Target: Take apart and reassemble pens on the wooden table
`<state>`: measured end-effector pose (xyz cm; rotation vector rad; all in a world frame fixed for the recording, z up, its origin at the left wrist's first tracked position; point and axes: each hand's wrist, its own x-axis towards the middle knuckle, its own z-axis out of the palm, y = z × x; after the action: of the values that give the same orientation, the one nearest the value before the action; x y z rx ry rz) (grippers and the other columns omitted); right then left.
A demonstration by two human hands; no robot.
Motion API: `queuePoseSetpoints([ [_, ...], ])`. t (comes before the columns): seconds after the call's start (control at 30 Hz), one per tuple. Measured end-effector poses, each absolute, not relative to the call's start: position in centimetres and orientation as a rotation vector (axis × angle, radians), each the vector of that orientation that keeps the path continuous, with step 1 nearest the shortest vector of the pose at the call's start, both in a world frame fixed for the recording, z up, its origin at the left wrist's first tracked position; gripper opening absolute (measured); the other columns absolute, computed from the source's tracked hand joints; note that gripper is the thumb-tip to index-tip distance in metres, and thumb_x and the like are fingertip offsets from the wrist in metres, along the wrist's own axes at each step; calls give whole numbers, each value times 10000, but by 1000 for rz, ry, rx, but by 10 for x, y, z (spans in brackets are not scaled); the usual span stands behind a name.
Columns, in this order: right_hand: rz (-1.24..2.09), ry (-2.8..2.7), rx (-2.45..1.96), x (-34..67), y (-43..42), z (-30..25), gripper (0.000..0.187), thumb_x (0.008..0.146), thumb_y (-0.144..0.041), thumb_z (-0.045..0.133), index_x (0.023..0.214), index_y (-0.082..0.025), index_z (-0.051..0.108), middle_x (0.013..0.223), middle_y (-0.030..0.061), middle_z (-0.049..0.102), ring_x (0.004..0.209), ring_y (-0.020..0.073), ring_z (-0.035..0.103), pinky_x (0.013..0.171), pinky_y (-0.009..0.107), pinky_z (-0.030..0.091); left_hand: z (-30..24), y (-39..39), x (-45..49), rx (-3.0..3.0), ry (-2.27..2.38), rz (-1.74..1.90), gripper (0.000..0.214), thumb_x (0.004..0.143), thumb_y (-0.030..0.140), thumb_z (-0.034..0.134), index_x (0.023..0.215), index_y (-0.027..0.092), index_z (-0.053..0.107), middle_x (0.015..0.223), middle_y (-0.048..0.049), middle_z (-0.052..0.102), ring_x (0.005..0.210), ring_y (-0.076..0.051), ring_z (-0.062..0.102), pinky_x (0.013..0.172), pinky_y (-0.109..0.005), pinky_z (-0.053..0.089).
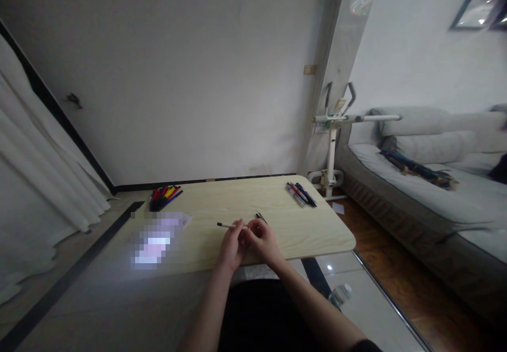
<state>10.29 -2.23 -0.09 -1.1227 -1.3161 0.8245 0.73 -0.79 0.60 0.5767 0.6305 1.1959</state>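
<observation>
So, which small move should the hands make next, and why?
Perhaps hold the slim white pen steady in the left hand and gently turn its right end with the right hand: both hands seem to meet around that end, while its dark tip sticks out free to the left.

Dim, soft; glare spot on floor (366, 283); edges stretched.

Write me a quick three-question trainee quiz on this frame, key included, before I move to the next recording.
1. Multiple choice: the left hand holds a white pen. Where in the picture does its dark end point? A) left; B) right; C) straight down.
2. True or false: a bunch of multicoloured pens lies toward the left end of the wooden table.
3. Fill in: the plastic bottle has a ____ cap.

Key: 1. A; 2. true; 3. white.
</observation>
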Motion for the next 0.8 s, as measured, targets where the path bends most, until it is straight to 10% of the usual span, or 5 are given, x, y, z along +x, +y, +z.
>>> queuePoseSetpoints([
  [0.8, 812, -1166, -1073, 106, -24, 4, 111, 720, -266, 520, 677, -175, 473, 553, -29, 498, 502, 104, 484, 480, 210, 382, 2, -5, 12, 687, 557, 1293, 233, 672, 276, 641, 807, 169, 484, 613, 48, 516, 495, -56, 488, 466, -178, 359],
])
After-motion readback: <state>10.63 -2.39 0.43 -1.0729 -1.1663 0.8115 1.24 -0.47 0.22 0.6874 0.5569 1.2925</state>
